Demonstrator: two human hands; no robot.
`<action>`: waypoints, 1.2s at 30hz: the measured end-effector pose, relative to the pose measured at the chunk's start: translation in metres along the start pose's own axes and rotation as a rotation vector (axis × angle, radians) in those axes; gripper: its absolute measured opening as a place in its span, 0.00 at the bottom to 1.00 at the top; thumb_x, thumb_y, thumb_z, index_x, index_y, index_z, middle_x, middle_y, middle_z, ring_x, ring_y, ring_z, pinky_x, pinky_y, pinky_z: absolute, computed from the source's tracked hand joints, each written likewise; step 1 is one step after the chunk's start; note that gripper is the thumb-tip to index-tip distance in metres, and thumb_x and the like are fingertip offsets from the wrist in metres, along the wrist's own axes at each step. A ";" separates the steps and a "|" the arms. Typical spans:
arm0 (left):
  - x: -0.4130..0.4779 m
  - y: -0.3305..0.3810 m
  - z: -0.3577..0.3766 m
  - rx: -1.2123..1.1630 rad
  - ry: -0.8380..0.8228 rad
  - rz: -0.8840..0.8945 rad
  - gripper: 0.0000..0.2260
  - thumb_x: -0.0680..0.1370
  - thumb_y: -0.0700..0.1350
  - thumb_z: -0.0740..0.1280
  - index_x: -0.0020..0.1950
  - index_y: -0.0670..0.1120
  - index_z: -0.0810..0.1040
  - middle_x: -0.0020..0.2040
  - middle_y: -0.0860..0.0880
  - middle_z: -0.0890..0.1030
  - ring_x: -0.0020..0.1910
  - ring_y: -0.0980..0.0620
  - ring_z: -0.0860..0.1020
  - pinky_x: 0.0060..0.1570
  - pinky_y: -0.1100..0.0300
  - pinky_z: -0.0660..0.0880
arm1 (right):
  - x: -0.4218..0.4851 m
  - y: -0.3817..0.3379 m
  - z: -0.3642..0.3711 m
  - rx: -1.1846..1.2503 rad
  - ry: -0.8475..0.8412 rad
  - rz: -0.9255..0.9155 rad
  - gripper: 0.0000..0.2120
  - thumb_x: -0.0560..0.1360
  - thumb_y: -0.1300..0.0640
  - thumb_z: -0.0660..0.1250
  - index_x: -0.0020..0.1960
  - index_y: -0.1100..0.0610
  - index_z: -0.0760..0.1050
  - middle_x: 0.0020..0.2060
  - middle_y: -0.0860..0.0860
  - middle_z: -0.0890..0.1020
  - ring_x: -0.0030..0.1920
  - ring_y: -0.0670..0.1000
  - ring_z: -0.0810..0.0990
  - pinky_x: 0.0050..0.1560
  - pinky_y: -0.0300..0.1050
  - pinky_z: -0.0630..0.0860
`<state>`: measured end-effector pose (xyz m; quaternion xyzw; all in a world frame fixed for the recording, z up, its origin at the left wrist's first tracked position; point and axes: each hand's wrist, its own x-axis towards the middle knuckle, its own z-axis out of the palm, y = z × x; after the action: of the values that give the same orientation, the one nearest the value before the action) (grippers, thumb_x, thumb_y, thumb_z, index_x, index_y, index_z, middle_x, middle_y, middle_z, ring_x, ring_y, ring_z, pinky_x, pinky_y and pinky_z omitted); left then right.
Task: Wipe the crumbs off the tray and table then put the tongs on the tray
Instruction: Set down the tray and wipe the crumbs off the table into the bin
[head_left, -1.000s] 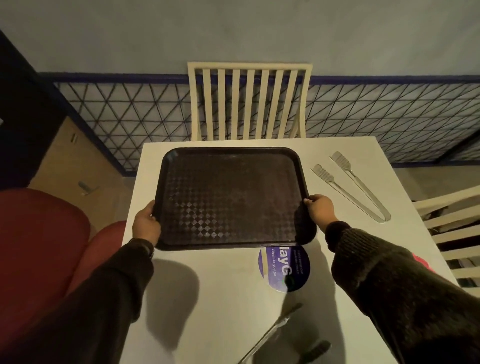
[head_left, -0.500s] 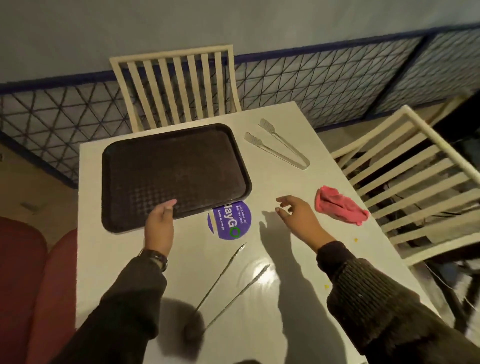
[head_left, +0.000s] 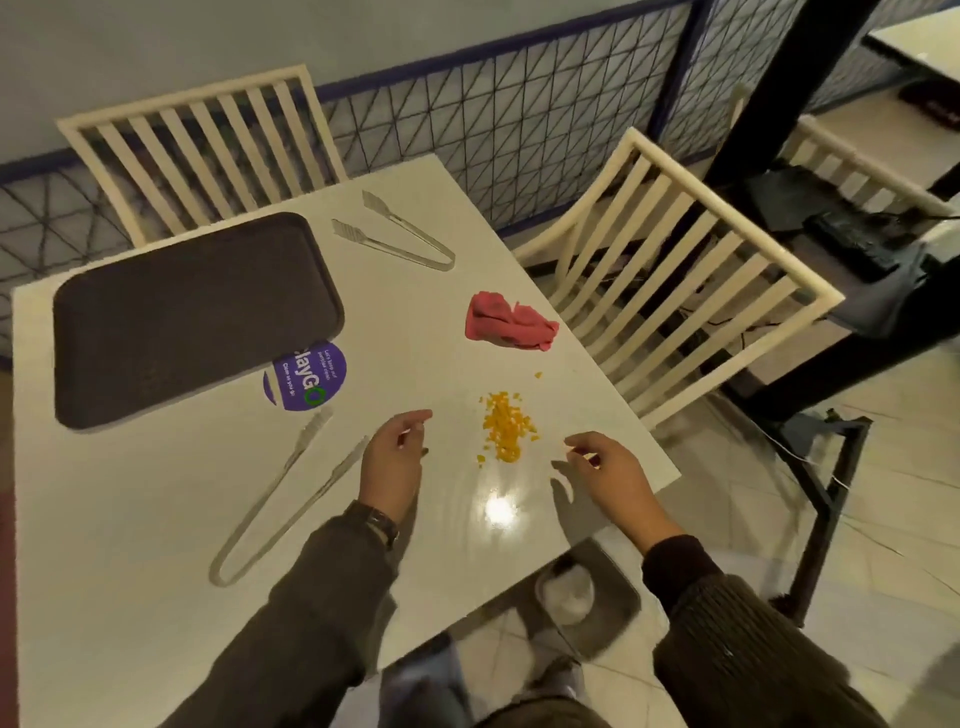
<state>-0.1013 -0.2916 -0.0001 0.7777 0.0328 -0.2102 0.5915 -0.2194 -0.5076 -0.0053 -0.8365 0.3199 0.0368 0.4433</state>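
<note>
The yellow crumbs (head_left: 505, 427) sit in a loose heap at lower centre of the frame on the white surface (head_left: 130, 597), probably gathered there so one sweep can take them off the near edge. The pink cloth (head_left: 506, 326) lies crumpled above them, within reach but untouched. The dark tray (head_left: 192, 317) rests at upper left, half covering a purple sticker (head_left: 306, 379), and looks bare. One pair of tongs (head_left: 283, 493) lies just left of the left hand (head_left: 392, 462); a second pair of tongs (head_left: 397, 236) lies near the far edge, upper centre. Both hands flank the heap: the left hand has loosely curled, empty fingers (head_left: 415, 418), and the right hand (head_left: 613, 473) also holds nothing, its fingers part open and pointing at the crumbs.
</note>
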 end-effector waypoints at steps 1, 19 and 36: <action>-0.009 -0.001 0.012 0.012 -0.017 0.009 0.11 0.80 0.40 0.58 0.52 0.54 0.78 0.58 0.50 0.76 0.56 0.45 0.78 0.59 0.51 0.75 | -0.005 0.011 -0.007 0.017 0.011 0.009 0.10 0.77 0.62 0.63 0.57 0.60 0.78 0.48 0.52 0.78 0.35 0.35 0.76 0.36 0.20 0.66; 0.081 0.073 0.111 0.852 -0.199 0.406 0.18 0.73 0.35 0.63 0.62 0.47 0.77 0.65 0.42 0.75 0.65 0.43 0.70 0.68 0.54 0.64 | 0.007 0.083 -0.048 0.125 -0.022 0.142 0.09 0.77 0.59 0.61 0.55 0.53 0.77 0.50 0.53 0.82 0.50 0.52 0.80 0.52 0.43 0.75; 0.219 0.048 0.123 1.591 -0.557 0.583 0.24 0.78 0.62 0.53 0.74 0.59 0.59 0.64 0.45 0.74 0.59 0.39 0.72 0.54 0.53 0.69 | 0.040 0.070 -0.052 0.130 0.059 0.210 0.10 0.78 0.57 0.61 0.57 0.55 0.78 0.51 0.50 0.82 0.48 0.47 0.77 0.50 0.39 0.71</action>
<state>0.0774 -0.4641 -0.0625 0.8562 -0.4669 -0.1936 -0.1070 -0.2388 -0.5956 -0.0386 -0.7686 0.4206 0.0376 0.4805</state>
